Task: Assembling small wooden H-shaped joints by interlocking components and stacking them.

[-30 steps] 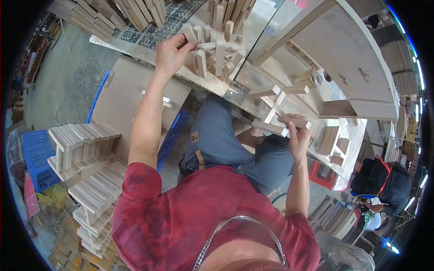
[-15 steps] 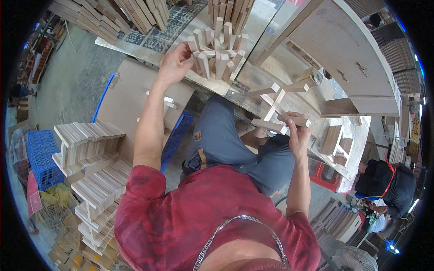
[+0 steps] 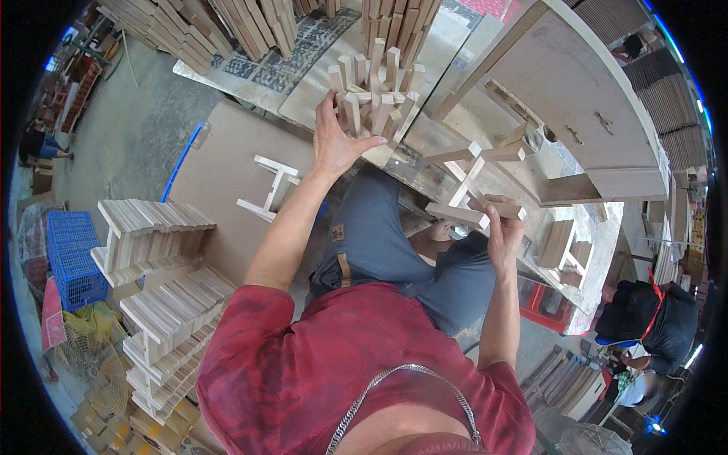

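Observation:
My left hand [image 3: 335, 142] is open, with its thumb and fingers spread at the near left side of a cluster of pale wooden frames [image 3: 377, 97]. The fingertips lie against or very near the outer pieces; full contact cannot be made out. In my right hand [image 3: 503, 236] is the near end of an H-shaped wooden frame [image 3: 464, 182], gripped between thumb and fingers. This frame has crossbars and four short legs, and it rests over the bench edge by the large upright board. Beside it on the bench stands a smaller wooden frame [image 3: 567, 254].
A tall wooden panel [image 3: 576, 98] rises at the right of the bench. Bundled wood strips [image 3: 398, 30] stand behind the cluster. One loose frame [image 3: 271, 186] lies on cardboard at left, near stacked frames [image 3: 155, 235] and a blue crate [image 3: 74, 254]. A person [image 3: 644, 311] works at far right.
My left hand has gone from closed fingers at the cluster's left edge to a spread hand lower and further right. The right hand keeps its grip, and the held frame has barely shifted.

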`<state>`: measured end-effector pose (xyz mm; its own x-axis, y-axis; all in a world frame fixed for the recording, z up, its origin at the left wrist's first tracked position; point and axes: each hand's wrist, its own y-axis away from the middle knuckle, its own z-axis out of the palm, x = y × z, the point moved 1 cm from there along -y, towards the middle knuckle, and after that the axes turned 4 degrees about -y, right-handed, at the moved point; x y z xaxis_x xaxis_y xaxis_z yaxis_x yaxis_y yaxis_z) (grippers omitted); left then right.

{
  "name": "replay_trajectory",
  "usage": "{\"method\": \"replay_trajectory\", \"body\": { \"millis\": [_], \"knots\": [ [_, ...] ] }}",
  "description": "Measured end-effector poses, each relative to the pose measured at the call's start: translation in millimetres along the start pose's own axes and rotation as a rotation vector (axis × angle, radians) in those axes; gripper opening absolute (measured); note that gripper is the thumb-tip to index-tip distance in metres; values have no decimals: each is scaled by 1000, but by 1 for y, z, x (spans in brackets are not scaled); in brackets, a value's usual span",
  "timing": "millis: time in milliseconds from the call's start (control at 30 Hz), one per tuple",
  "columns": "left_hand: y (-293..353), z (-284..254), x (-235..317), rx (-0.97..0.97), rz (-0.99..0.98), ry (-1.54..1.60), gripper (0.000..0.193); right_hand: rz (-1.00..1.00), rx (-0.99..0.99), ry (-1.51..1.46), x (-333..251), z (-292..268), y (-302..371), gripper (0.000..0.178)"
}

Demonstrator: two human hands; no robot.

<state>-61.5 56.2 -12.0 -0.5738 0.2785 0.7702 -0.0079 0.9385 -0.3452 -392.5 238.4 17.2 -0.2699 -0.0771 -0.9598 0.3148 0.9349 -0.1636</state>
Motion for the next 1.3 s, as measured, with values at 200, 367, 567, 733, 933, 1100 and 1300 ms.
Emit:
{"method": "replay_trajectory", "body": {
  "millis": [200,367,567,733,933,1100,1300],
  "knots": [
    [-32,-25,-14,-228,-294,617,124,3,-34,112,-2,-6,1,23],
    [-8,-12,-19,5,-2,31,110,34,-21,89,-12,-3,2,23],
    [4,9,6,60,-38,-163,100,30,-83,190,-5,1,-1,19],
    [-4,8,-27,-3,-2,-88,76,-11,-75,148,-1,-5,2,20],
    [-3,9,-20,-3,-17,-41,61,-23,-9,109,7,-6,3,25],
    [-8,8,-21,48,3,39,58,-7,-32,16,-19,1,-1,27],
    [-10,0,-15,-139,-173,-19,63,77,-76,-61,-33,2,-5,21]
  ]
}}
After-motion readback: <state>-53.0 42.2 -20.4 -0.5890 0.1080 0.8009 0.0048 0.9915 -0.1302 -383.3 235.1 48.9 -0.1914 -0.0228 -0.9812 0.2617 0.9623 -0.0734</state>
